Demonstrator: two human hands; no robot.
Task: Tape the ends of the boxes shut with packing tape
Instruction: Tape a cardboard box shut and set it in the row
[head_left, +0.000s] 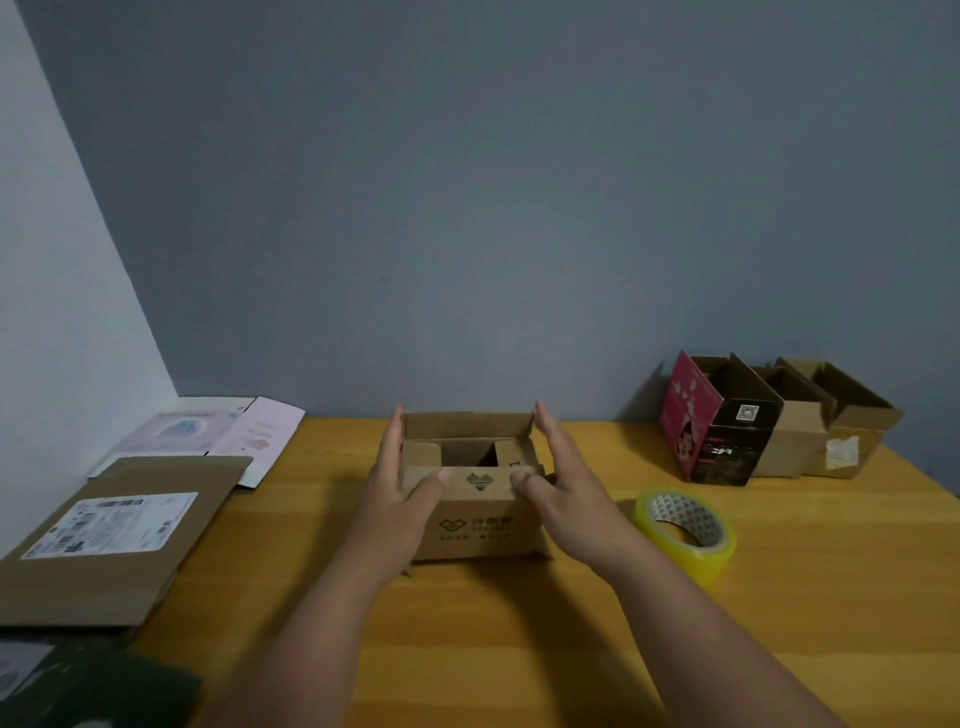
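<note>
A small brown cardboard box (475, 525) with a heart logo stands in the middle of the wooden table (571, 649), its top flaps partly open. My left hand (402, 488) lies flat against the box's left side with straight fingers, thumb on the near flap. My right hand (563, 480) lies against the right side the same way, thumb touching the near flap. A roll of clear yellowish packing tape (685, 532) lies flat on the table just right of my right hand.
Three open boxes stand at the back right: a dark red and black one (719, 426) and two brown ones (841, 421). Flattened cardboard with a shipping label (111, 530) and flat pink-white cartons (218, 434) lie at the left. A grey wall rises behind.
</note>
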